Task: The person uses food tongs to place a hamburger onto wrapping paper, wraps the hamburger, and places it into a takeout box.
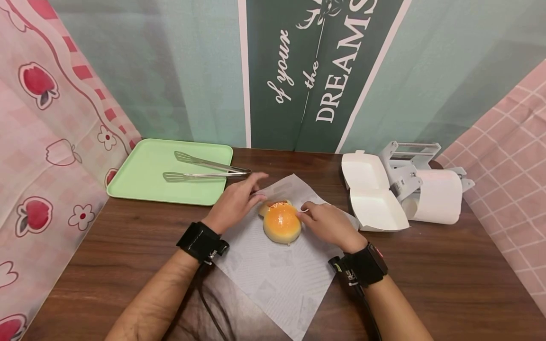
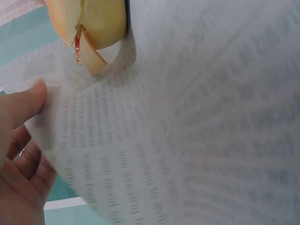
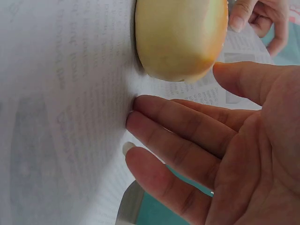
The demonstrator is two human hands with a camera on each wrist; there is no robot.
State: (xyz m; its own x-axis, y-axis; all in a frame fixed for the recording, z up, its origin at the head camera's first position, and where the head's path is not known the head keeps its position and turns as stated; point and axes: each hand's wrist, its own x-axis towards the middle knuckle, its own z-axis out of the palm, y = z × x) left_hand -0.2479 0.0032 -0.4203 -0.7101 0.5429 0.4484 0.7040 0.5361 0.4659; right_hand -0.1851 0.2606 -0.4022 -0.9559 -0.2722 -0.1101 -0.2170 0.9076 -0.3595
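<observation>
A golden, glossy bun (image 1: pixel 281 225) with a red zigzag at its far end lies on a sheet of printed wrapping paper (image 1: pixel 268 279). In the left wrist view a pale strip and a red strip stick out of the split bun (image 2: pixel 105 28). My left hand (image 1: pixel 236 201) is at the paper's far left edge. Its thumb (image 2: pixel 30 101) is over the paper, with the fingers beyond the edge, apart from the thumb. My right hand (image 1: pixel 330 222) is on the bun's right, its thumb (image 3: pixel 239 77) close against the bun and its fingers extended over the paper.
Metal tongs (image 1: pixel 204 176) lie on a green tray (image 1: pixel 136 182) at the back left. An opened white carton (image 1: pixel 379 210) stands on the right, beside a white holder with a paper roll (image 1: pixel 439 196). A printed curtain (image 1: pixel 204 71) hangs behind the wooden table (image 1: pixel 460 284).
</observation>
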